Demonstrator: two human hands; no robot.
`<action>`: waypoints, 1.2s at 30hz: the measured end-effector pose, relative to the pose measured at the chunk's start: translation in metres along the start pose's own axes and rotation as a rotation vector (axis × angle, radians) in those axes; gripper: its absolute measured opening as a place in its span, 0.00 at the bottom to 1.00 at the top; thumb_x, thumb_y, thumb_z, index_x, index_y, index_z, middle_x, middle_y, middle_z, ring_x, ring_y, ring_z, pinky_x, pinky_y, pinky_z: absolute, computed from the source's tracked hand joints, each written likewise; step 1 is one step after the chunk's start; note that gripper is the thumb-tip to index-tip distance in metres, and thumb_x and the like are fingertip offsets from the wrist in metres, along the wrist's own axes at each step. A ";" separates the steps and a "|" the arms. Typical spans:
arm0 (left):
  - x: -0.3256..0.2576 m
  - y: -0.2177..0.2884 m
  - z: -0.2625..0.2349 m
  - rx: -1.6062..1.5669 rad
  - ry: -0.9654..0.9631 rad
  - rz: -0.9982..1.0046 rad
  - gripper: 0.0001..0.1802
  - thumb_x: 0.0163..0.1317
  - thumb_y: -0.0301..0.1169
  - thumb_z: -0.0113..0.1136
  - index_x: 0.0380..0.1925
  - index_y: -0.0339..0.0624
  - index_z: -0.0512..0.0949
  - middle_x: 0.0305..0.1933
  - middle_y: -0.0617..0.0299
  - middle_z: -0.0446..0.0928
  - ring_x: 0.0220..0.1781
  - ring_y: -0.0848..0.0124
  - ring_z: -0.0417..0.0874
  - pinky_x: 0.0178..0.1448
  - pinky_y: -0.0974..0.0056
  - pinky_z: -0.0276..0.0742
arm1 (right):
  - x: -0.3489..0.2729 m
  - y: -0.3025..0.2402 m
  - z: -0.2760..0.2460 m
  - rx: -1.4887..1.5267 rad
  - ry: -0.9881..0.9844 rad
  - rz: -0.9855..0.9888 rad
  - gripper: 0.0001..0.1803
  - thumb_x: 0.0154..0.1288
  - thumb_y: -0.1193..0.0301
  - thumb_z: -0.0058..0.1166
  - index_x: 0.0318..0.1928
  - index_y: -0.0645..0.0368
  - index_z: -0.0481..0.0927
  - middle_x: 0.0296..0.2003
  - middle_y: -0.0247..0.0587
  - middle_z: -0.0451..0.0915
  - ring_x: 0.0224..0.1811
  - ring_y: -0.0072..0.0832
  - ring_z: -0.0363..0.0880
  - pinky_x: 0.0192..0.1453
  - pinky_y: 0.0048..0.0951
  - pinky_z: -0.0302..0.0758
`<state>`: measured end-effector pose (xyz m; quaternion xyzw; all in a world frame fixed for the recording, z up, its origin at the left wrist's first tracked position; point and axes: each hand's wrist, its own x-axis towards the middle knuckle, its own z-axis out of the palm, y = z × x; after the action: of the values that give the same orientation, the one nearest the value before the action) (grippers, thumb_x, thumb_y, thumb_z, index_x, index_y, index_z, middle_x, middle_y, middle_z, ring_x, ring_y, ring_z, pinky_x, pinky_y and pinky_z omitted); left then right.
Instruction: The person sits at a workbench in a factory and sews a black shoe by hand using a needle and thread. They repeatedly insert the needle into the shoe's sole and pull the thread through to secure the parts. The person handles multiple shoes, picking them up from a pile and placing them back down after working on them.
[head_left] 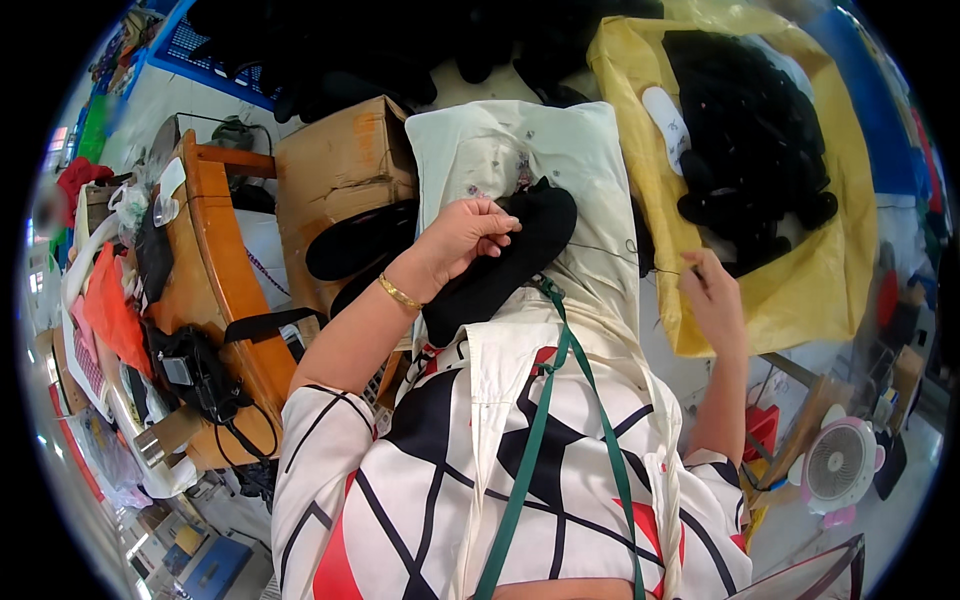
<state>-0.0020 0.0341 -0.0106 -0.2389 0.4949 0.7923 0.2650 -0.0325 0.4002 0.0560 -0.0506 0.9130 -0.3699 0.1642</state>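
Seemingly mid-stitch, the left hand (468, 238) is pinching the black cloth piece (548, 222) lying on the pale lap cover (597, 165), while the right hand (714, 292), fingers closed, is apparently gripping dark thread (600, 248) that probably needs tightening.

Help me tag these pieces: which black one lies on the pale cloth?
The long black piece at the left hand. It lies across the pale cloth; other black pieces lie by the cardboard box and in the yellow bag.
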 end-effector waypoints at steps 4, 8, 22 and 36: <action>0.001 0.004 0.004 -0.201 -0.057 -0.074 0.05 0.68 0.27 0.60 0.35 0.37 0.78 0.37 0.56 0.84 0.23 0.77 0.80 0.26 0.74 0.79 | 0.022 -0.035 0.055 0.350 -0.019 -0.144 0.06 0.68 0.75 0.56 0.43 0.63 0.79 0.25 0.38 0.79 0.27 0.19 0.77 0.33 0.24 0.72; 0.003 0.003 -0.002 -0.178 -0.097 -0.093 0.06 0.69 0.30 0.59 0.34 0.40 0.76 0.30 0.60 0.82 0.18 0.79 0.76 0.21 0.75 0.73 | 0.053 -0.064 0.100 0.248 -0.121 -0.408 0.04 0.65 0.74 0.58 0.40 0.58 0.80 0.29 0.41 0.78 0.30 0.33 0.80 0.35 0.31 0.75; 0.002 0.013 -0.012 0.542 0.099 0.141 0.06 0.69 0.33 0.59 0.36 0.43 0.78 0.25 0.71 0.73 0.23 0.84 0.70 0.26 0.77 0.65 | 0.093 -0.089 0.140 -0.199 -0.125 -0.705 0.03 0.63 0.70 0.59 0.35 0.54 0.82 0.31 0.39 0.76 0.36 0.41 0.79 0.37 0.39 0.75; 0.004 -0.003 -0.025 0.103 -0.040 0.017 0.07 0.68 0.34 0.62 0.35 0.45 0.77 0.29 0.66 0.81 0.20 0.83 0.73 0.24 0.76 0.69 | 0.104 -0.031 0.098 1.448 -0.095 0.334 0.06 0.75 0.71 0.50 0.39 0.57 0.77 0.31 0.36 0.79 0.26 0.21 0.76 0.30 0.20 0.76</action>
<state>0.0000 0.0130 -0.0257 -0.2048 0.5316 0.7727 0.2799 -0.0982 0.2914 -0.0157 0.1936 0.4284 -0.8465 0.2499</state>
